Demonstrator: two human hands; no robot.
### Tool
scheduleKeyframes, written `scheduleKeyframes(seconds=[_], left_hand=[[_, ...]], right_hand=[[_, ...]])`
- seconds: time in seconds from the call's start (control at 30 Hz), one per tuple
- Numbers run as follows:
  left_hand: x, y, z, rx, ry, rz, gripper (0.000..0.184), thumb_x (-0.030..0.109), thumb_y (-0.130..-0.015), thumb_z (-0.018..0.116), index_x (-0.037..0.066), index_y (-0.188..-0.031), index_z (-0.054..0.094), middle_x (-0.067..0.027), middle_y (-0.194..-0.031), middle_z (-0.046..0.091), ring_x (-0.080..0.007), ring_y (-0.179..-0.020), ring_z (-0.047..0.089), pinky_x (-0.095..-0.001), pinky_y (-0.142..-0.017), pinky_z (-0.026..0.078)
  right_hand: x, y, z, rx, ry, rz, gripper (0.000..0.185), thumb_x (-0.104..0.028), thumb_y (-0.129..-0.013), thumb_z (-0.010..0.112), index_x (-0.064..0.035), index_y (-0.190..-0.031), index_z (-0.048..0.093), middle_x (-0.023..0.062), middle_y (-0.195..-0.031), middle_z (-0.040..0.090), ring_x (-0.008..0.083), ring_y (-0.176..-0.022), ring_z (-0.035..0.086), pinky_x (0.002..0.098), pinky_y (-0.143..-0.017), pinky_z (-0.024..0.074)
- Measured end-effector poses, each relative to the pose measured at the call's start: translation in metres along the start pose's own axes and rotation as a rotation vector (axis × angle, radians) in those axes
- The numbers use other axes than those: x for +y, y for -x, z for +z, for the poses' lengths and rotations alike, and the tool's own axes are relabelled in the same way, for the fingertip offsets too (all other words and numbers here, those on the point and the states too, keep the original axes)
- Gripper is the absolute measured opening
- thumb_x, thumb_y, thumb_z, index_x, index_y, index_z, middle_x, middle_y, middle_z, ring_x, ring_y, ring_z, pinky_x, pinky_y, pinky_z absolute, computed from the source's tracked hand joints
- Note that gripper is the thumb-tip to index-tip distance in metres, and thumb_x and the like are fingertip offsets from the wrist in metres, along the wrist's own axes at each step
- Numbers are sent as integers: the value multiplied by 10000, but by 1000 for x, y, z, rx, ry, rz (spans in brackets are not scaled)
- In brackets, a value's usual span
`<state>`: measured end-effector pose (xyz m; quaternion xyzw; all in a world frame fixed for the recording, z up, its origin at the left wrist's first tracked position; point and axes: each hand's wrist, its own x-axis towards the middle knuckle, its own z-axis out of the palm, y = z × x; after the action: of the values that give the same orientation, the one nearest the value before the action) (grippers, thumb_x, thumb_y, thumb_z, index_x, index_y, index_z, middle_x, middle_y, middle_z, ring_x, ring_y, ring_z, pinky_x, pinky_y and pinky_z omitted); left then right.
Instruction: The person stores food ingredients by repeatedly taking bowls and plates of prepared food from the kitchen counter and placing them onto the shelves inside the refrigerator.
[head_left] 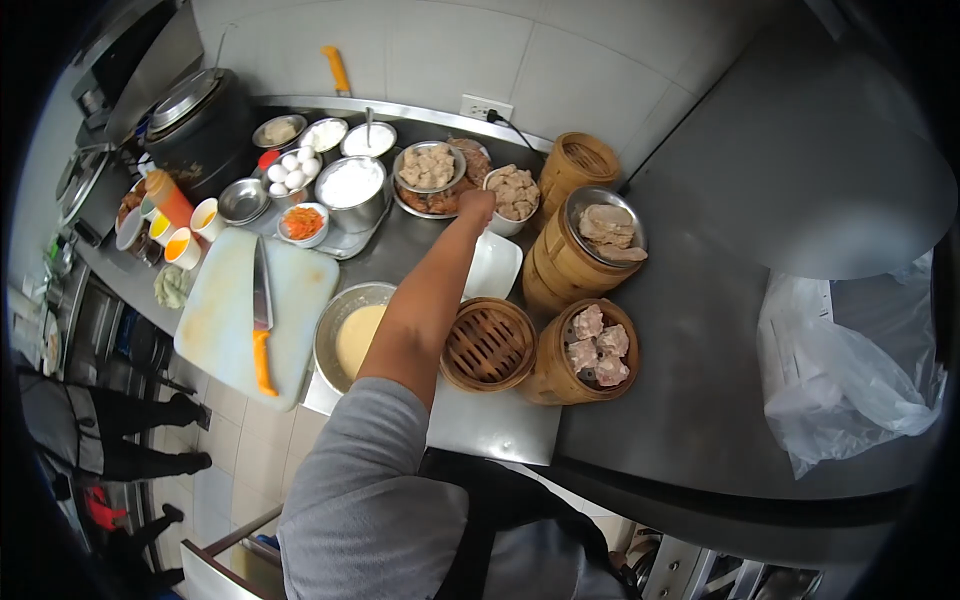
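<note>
My left hand (477,205) reaches across the counter with its fingers curled closed. It is between a metal bowl of pale chunky filling (428,166) and a white tub of chunky filling (514,190). What the fingers hold, if anything, is hidden. Just below the hand lies a white rectangular dish (493,265). Nearer me sits a bamboo steamer with a slatted base (487,345). Beside it, another steamer (553,372) holds several meat dumplings (598,345). A metal bowl of pale yellow batter (358,338) is partly behind my forearm. My right hand is out of view.
A knife with an orange handle (262,330) lies on a white cutting board (205,300). Behind stand eggs (292,170), shredded carrot (302,222) and a pot of white powder (351,183). Stacked steamers (560,270) and a plastic bag (830,370) are rightward. A person's legs (150,425) show left.
</note>
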<state>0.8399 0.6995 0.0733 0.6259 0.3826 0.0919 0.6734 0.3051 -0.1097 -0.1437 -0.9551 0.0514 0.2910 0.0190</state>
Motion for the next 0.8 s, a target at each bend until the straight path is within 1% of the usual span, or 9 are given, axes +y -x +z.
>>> scheduleKeyframes(seconds=[0.1,0.2,0.23,0.33,0.37,0.47,0.53,0.7,0.8], left_hand=[[-26,-63,14,-34,-361,99,285,171,-767,510,-55,-849,663,-210,-847,664,-274,-724,669,-376,-649,508],[-16,-49,12,-69,-314,-15,254,144,-745,536,-43,-854,669,-207,-870,667,-272,-744,673,-356,-644,518],[-44,-98,23,-126,-409,41,253,139,-731,572,-48,-872,668,-207,-881,666,-291,-735,670,-368,-593,537],[-15,-44,12,-101,-225,36,219,158,-739,614,-61,-742,608,-172,-685,610,-293,-468,570,-403,-441,494],[-18,-48,13,-138,-230,22,233,166,-744,613,-63,-783,607,-173,-719,614,-298,-490,577,-407,-453,501],[-22,-60,16,-237,-237,-33,282,173,-759,609,-65,-910,594,-184,-819,619,-313,-555,595,-417,-483,519],[-22,-64,16,-286,-229,-83,315,155,-769,602,-61,-996,574,-198,-886,615,-326,-602,604,-422,-495,523],[-25,-62,21,-184,-51,-107,297,86,-774,572,-74,-1024,572,-218,-950,615,-367,-685,642,-416,-470,540],[-24,-49,24,-62,-11,-52,270,77,-774,581,-95,-981,559,-225,-935,610,-366,-671,642,-411,-445,540]], right_hand=[[-47,21,-38,79,-245,284,364,-267,-702,704,21,-904,614,186,-735,630,289,-672,629,384,-634,502],[-71,28,-60,112,-342,381,338,-269,-704,692,15,-873,617,179,-713,625,290,-660,622,390,-626,500],[-81,31,-68,128,-364,400,330,-269,-704,689,12,-862,618,177,-705,623,290,-656,620,392,-623,499],[-108,36,-89,174,-426,433,308,-271,-706,677,6,-830,621,171,-684,617,292,-643,613,398,-616,498],[-121,38,-102,197,-443,424,302,-272,-706,673,3,-820,622,169,-676,615,292,-639,611,400,-613,497],[-37,-9,-7,396,-633,264,245,-192,-721,678,18,-830,612,119,-615,587,207,-529,579,343,-464,474],[-39,-11,-7,464,-632,226,216,-152,-726,671,16,-843,600,86,-578,553,167,-481,540,309,-412,445],[-21,-20,12,499,-627,214,215,-145,-728,662,8,-851,575,56,-522,498,154,-427,492,308,-399,435],[-16,-18,13,451,-611,253,164,-148,-726,653,-7,-734,568,49,-506,480,150,-412,473,312,-397,434]])
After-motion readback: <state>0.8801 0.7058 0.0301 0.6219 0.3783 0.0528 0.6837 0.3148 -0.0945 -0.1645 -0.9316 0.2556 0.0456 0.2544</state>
